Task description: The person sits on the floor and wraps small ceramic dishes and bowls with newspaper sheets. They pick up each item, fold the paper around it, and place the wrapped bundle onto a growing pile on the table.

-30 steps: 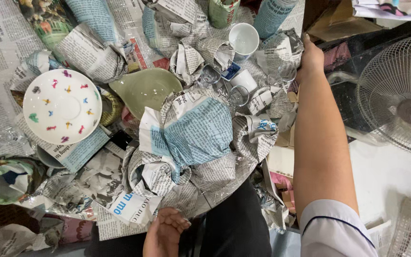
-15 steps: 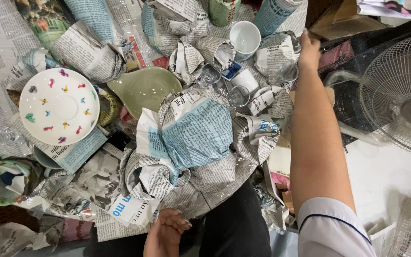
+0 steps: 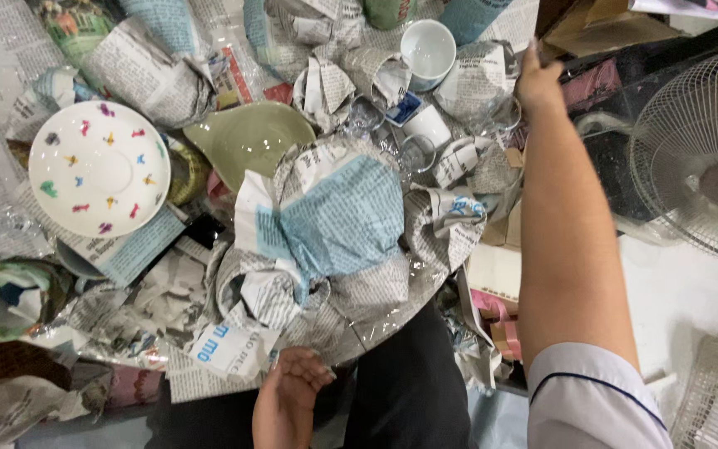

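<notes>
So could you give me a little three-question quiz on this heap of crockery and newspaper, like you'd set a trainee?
1. True or false: the white plate with small coloured figures is wrapped in newspaper.
2. Which hand reaches to the far side of the pile: A) the left hand or B) the right hand?
3. What colour is the bare bowl lying beside the plate?

Key
1. False. It lies uncovered on top of the paper.
2. B. The right arm stretches out towards the wrapped glass at the far edge, while the left hand rests near the body, under the edge of the big newspaper bundle.
3. Pale green.
</notes>
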